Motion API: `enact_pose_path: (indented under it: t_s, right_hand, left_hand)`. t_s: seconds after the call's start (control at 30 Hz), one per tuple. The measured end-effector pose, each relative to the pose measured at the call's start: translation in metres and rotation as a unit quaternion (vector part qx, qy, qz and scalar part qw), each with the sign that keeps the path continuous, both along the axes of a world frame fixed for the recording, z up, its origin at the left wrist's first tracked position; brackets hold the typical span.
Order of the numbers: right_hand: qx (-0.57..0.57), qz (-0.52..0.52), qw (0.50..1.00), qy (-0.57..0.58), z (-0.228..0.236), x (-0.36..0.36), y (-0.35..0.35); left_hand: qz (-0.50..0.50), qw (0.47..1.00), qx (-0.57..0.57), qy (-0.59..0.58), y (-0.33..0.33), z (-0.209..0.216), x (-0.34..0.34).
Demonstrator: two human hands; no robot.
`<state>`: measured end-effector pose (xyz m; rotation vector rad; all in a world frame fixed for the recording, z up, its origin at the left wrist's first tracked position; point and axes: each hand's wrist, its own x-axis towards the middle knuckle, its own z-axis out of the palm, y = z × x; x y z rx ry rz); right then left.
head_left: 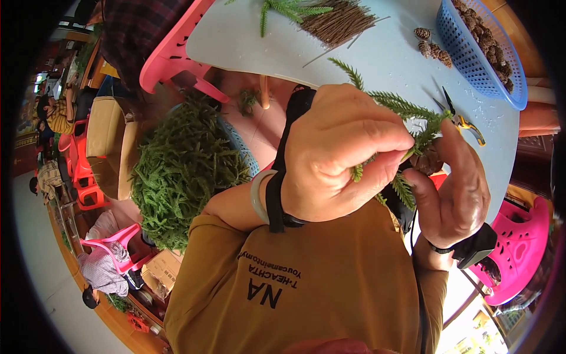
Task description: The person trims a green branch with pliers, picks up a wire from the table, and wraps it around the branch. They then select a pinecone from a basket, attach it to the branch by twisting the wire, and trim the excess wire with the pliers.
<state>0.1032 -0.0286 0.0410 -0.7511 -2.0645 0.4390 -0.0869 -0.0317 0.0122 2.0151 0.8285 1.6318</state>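
Observation:
Above the table's near edge, my right hand closes thumb and fingers around a green artificial pine sprig and a brown pine cone set among its needles. My left hand comes in from the left, thumb and forefinger pinched together right beside the cone. What lies between those fingertips is too small to make out. Several needle branches stick out past both hands, upward and below. Just behind my right hand, yellow-handled pliers lie on the table with their dark jaws pointing away.
On the pale table are a bundle of thin brown sticks, another sprig and several loose pine cones. A blue basket holds more cones. Green sprigs are heaped at my left. Pink chairs stand around; people sit farther left.

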Motion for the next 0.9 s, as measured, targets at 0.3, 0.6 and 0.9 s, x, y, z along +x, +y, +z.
enact_pose_path:
  t_s: [0.3,0.6,0.9]
  right_hand:
    - [-0.085,0.042,0.995,-0.009,0.0,0.005,0.013]
    - [-0.131,-0.02,0.991,0.034,-0.006,0.002,0.013]
    - [-0.154,-0.068,0.986,0.011,-0.013,-0.003,0.016]
  left_hand:
    - [0.059,0.996,0.05,0.049,0.008,-0.007,0.007]
    - [0.022,0.999,-0.002,0.029,0.015,-0.01,0.004]
    - [0.017,0.996,-0.086,-0.004,0.018,-0.018,0.012]
